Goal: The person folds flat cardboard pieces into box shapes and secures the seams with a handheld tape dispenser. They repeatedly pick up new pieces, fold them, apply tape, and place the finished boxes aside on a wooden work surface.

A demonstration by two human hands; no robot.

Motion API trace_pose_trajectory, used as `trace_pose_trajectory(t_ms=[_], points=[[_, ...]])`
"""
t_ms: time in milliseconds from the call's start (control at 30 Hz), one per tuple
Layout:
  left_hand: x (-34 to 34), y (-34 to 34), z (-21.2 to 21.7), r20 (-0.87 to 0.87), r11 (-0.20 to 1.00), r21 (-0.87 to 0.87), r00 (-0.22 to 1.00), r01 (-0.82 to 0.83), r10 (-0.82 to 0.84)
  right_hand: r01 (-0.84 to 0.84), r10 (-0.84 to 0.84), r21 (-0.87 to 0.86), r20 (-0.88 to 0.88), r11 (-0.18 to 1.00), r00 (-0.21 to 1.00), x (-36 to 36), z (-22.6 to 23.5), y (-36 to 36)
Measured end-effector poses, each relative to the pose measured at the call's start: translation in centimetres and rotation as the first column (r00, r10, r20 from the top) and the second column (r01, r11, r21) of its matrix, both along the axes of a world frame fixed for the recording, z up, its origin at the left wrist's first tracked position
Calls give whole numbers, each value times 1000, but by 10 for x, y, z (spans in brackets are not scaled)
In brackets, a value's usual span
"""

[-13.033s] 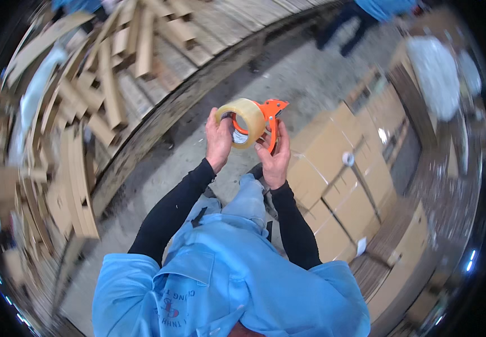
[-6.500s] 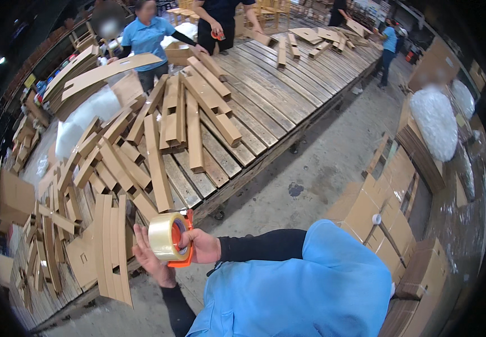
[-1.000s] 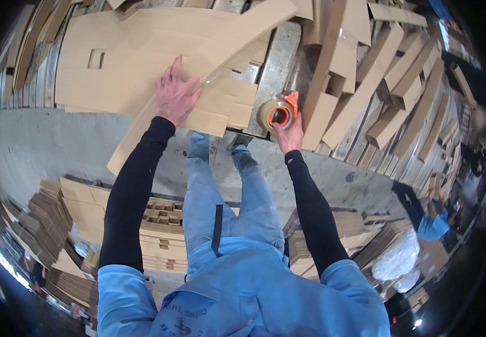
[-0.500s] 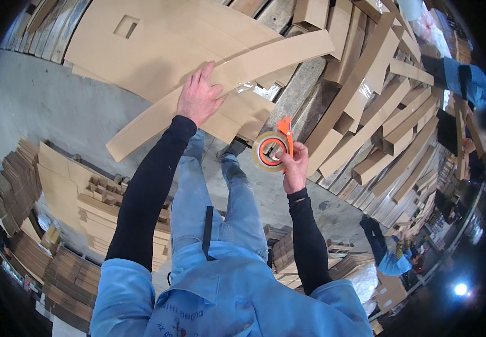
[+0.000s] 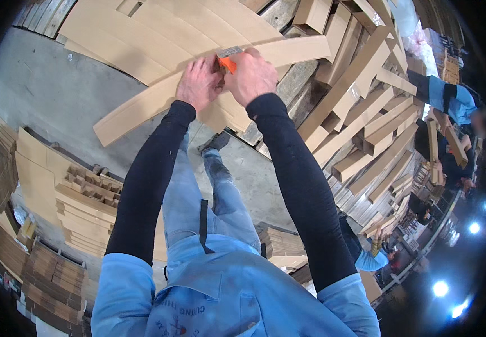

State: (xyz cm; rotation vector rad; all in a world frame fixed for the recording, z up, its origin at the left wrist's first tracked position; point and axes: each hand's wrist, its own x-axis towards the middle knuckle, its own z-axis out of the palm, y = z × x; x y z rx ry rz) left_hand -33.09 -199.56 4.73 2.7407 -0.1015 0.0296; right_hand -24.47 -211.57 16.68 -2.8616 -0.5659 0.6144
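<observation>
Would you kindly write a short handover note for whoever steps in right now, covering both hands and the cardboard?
Left hand: flat on the long cardboard strip, pressing it down.
Right hand: closed on the orange tape dispenser, held against the same strip beside the left hand.
Things: the strip lies across larger cardboard sheets at the edge of the wooden platform.
Done: dispenser brought to the strip.
Left: whether tape is laid cannot be seen; check under the hands.

I count my two hands, left hand (image 5: 198,84) and right hand (image 5: 252,76), on one orange tape dispenser (image 5: 227,63) at twelve o'clock. One long cardboard strip (image 5: 141,109) lies under them. Two co-workers (image 5: 451,101) stand at three o'clock.
</observation>
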Motion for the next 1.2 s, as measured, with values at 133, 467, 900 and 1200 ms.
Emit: trace_pose_trajectory(t_ms=[133, 467, 900, 1200], points=[[0, -6, 4, -54, 1000, 0, 998, -31, 31, 22, -40, 171, 100, 985, 994, -18, -4, -22], [11, -2, 7, -103, 999, 4, 994, -44, 44, 4, -11, 116, 53, 993, 999, -58, 2, -65], [63, 29, 13, -191, 898, -408, 946, 166, -262, 5, -93, 359, 228, 933, 969, -58, -16, -78], [29, 20, 9, 63, 990, -87, 993, 109, -104, -39, 16, 148, 156, 988, 988, -5, -14, -21]])
